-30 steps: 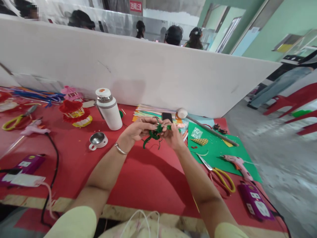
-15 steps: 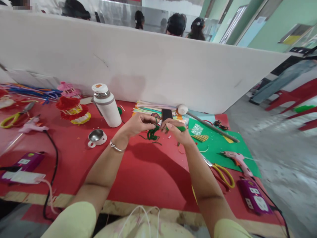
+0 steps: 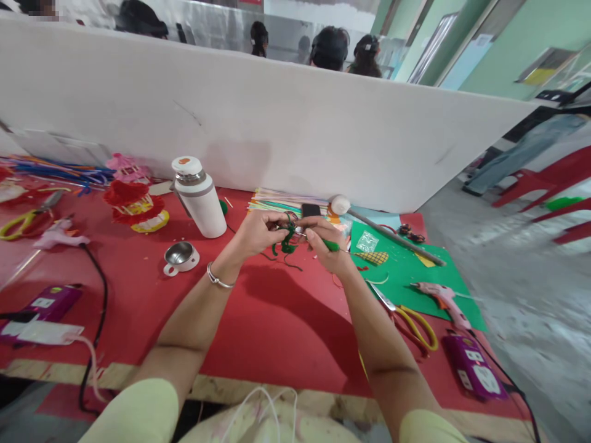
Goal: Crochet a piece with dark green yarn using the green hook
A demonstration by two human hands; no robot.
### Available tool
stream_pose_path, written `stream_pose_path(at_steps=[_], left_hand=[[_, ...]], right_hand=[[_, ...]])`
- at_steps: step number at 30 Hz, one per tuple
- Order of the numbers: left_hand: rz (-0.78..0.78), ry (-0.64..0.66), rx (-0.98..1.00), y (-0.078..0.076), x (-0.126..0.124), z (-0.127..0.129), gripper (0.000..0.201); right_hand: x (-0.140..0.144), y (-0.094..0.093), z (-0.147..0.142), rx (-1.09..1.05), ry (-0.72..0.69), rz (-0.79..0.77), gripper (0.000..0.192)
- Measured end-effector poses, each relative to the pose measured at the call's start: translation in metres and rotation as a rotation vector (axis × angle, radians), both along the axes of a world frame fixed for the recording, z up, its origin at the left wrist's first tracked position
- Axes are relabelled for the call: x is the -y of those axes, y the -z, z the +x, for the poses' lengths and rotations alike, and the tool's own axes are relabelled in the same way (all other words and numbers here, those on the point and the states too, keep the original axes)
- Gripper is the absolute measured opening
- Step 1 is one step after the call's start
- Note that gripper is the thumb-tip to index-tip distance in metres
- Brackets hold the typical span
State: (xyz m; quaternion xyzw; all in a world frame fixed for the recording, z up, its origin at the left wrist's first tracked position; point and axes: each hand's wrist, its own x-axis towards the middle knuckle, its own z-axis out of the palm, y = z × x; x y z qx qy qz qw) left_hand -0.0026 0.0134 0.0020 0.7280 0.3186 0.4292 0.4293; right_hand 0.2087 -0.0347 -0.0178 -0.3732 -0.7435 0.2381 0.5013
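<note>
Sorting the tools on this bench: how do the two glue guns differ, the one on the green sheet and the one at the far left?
The right glue gun is a deeper pink and lies on the green sheet, beside the yellow-handled scissors. The left glue gun looks paler, almost white-pink, and lies on the red table cover with a black cord running from it toward the table edge. Both lie on their sides, unheld; both hands are on the green pipe-cleaner piece.
</note>
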Motion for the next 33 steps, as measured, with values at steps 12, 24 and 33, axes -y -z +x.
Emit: stream_pose_path(at_steps=[12,24,33], left_hand=[[-0.609,0.086,0.527,-0.008,0.014,0.019,0.031],[-0.42,0.169,-0.007,-0.003,-0.008,-0.01,0.025],[-0.42,0.274,-0.113,-0.002,-0.009,-0.017,0.016]], right_hand=[[0.002,0.023,-0.021,0.102,0.259,0.4,0.017],[0.006,-0.008,0.011,0.342,-0.144,0.279,0.023],[0.016,-0.019,0.017,0.26,-0.273,0.012,0.029]])
